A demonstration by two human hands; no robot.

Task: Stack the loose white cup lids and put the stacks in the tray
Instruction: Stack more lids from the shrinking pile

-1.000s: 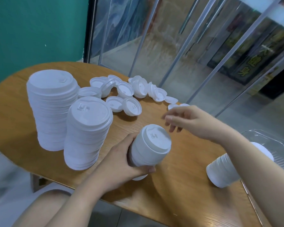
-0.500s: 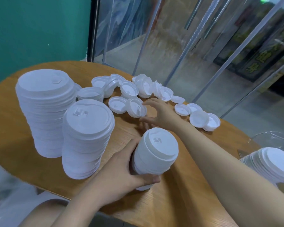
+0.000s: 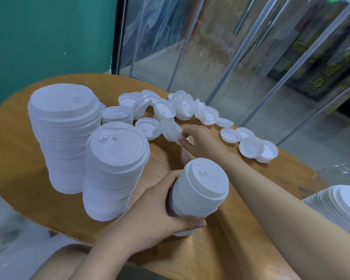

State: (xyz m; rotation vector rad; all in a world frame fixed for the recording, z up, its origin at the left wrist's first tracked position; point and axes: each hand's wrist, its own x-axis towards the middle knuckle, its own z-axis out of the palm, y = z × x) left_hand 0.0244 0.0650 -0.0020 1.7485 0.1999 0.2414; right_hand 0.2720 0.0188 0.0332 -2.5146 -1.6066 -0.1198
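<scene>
My left hand (image 3: 160,209) grips a short stack of white lids (image 3: 200,188), tilted toward me just above the table. My right hand (image 3: 200,141) reaches over the table and pinches one loose lid (image 3: 171,131), lifted on its edge. Several loose white lids (image 3: 164,110) lie scattered along the far side of the table, and a few more loose lids (image 3: 251,146) sit to the right. A stack of lids (image 3: 339,211) lies on its side at the right edge, by the clear tray (image 3: 335,174).
Two tall stacks of larger white lids stand on the left, one far (image 3: 63,138) and one near (image 3: 115,170). The round wooden table (image 3: 18,158) ends close to me. Glass panels rise behind it, with a green wall at the left.
My right hand swung left from the right side to the loose lids and picked one up on its edge. The left hand kept hold of its stack.
</scene>
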